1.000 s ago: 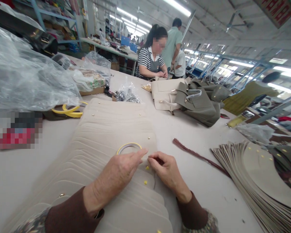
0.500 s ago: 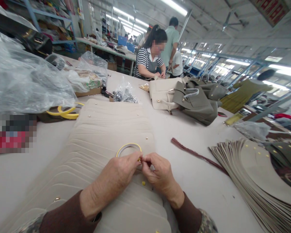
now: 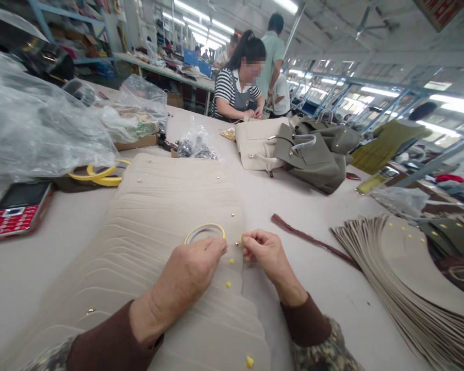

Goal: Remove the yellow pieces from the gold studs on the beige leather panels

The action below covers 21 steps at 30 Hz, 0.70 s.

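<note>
My left hand (image 3: 193, 268) is closed on a thin roll of yellow tape (image 3: 204, 226), whose ring rises above the fingers. Just right of it, my right hand (image 3: 265, 252) pinches a tiny piece of yellow tape (image 3: 243, 238) between thumb and forefinger, beside a small metal stud (image 3: 237, 244) at the edge of a beige panel. Many such beige panels (image 3: 174, 206) lie overlapped in a long row under my hands. Small yellow tape pieces (image 3: 228, 284) are stuck along their right side, and more metal studs show at the far end.
Yellow tape rolls (image 3: 100, 176) and a red phone (image 3: 17, 211) lie at left, near plastic bags (image 3: 42, 113). Handbags (image 3: 309, 159), a brown cord bundle (image 3: 313, 239) and a fanned panel stack (image 3: 386, 268) are at right. A person (image 3: 242, 82) works across the table.
My hands were together at the tape roll. My right hand has moved away to the right and up, to the panel's edge, while my left hand keeps the roll.
</note>
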Available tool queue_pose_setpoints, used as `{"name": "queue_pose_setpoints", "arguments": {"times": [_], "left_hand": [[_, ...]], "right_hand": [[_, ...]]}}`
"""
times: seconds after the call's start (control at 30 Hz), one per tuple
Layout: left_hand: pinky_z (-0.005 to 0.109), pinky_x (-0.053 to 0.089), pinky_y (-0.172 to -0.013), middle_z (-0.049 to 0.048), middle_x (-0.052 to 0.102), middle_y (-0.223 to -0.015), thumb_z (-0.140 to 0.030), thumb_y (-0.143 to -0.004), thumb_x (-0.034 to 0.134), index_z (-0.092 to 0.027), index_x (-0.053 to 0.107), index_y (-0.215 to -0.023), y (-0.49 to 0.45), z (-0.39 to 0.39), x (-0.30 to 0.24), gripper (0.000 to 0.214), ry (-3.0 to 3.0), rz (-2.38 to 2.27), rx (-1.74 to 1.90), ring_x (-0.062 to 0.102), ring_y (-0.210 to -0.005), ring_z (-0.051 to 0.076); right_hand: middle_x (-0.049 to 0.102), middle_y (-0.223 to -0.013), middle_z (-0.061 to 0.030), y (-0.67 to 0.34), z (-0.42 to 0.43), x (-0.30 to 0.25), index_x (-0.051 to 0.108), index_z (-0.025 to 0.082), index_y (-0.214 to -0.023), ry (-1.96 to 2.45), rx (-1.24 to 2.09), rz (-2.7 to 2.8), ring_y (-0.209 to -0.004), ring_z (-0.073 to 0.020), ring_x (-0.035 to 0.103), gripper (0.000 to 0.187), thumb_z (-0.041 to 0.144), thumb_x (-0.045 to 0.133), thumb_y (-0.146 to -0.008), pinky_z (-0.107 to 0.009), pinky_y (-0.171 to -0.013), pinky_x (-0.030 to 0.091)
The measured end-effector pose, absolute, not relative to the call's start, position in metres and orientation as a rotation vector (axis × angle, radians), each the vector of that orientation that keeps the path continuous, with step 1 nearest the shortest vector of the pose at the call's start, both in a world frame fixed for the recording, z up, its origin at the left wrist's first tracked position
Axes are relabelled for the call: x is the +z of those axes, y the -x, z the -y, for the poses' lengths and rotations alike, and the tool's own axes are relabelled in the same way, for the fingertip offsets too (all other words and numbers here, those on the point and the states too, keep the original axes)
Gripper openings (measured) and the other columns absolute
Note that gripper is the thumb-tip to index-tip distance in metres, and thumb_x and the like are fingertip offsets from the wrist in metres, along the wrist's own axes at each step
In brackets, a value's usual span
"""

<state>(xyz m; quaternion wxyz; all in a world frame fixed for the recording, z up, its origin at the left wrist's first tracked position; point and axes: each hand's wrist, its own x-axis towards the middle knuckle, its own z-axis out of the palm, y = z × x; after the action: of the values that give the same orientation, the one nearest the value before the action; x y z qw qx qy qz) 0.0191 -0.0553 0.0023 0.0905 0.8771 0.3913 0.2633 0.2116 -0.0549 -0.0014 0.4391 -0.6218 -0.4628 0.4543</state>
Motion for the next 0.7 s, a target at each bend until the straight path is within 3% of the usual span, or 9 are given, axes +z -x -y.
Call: {"name": "queue_pose_setpoints", "arguments": {"times": [0.2,0.53,0.7], "left_hand": [[0.033,0.044,-0.074,0.0049,0.063,-0.090,-0.012,-0.091,0.046,-0.019,0.057,-0.086,-0.022,0.045,0.012,0.014,-2.688,-1.355,0.263,0.054,-0.087,0.022],[0.036,0.042,-0.076,0.0050,0.061,-0.091,-0.013,-0.093,0.041,-0.018,0.056,-0.091,-0.023,0.047,0.005,0.016,-2.658,-1.304,0.233,0.052,-0.086,0.023],[0.035,0.042,-0.075,0.0049,0.061,-0.090,-0.012,-0.093,0.041,-0.018,0.057,-0.091,-0.023,0.048,0.006,0.017,-2.664,-1.306,0.223,0.052,-0.086,0.023]], "right_hand": [[0.062,-0.056,0.0006,-0.227,0.054,-0.015,0.070,0.012,-0.075,1.569,1.198,1.296,-0.043,-0.0077,0.051,0.028,0.040,0.067,-0.075,-0.018,-0.042,0.043],[0.065,-0.057,0.0004,-0.214,0.049,-0.015,0.070,0.016,-0.071,1.733,0.738,1.688,-0.049,-0.0122,0.055,0.018,0.026,0.057,-0.079,-0.022,-0.048,0.042],[0.057,-0.049,0.0067,-0.216,0.050,-0.013,0.065,0.018,-0.092,1.757,0.655,1.698,-0.045,-0.0123,0.054,0.016,0.026,0.062,-0.078,-0.022,-0.050,0.040]]}}
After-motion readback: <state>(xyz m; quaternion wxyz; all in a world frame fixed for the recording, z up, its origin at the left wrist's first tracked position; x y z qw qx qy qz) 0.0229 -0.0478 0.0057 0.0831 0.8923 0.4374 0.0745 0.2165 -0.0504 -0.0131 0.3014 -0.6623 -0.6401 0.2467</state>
